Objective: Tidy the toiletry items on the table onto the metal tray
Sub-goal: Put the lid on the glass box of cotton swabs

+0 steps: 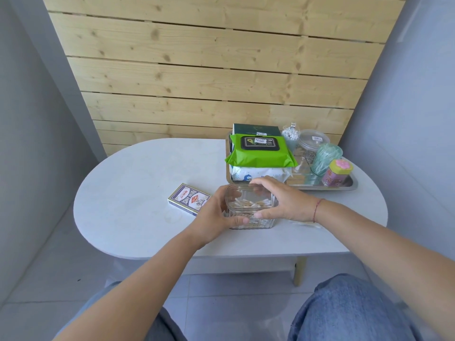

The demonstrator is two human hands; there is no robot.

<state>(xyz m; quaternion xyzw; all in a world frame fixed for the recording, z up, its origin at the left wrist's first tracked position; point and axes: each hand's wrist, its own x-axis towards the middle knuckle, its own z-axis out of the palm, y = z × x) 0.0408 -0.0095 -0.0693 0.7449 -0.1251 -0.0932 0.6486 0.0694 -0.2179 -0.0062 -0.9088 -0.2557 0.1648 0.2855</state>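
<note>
Left hand point(216, 214), right hand point(283, 205) grip swab box point(246, 206); card pack point(189, 198) print illegible.

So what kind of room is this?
Probably a home corner: a small white table against a wooden plank wall, with a metal tray holding a green wipes pack and other toiletries.

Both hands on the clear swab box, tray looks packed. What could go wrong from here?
1. The metal tray shows little bare space; setting the clear box there could topple the pink-lidded tin or the glass jar.
2. Stacked on the green wipes pack, it might slide off.
</note>
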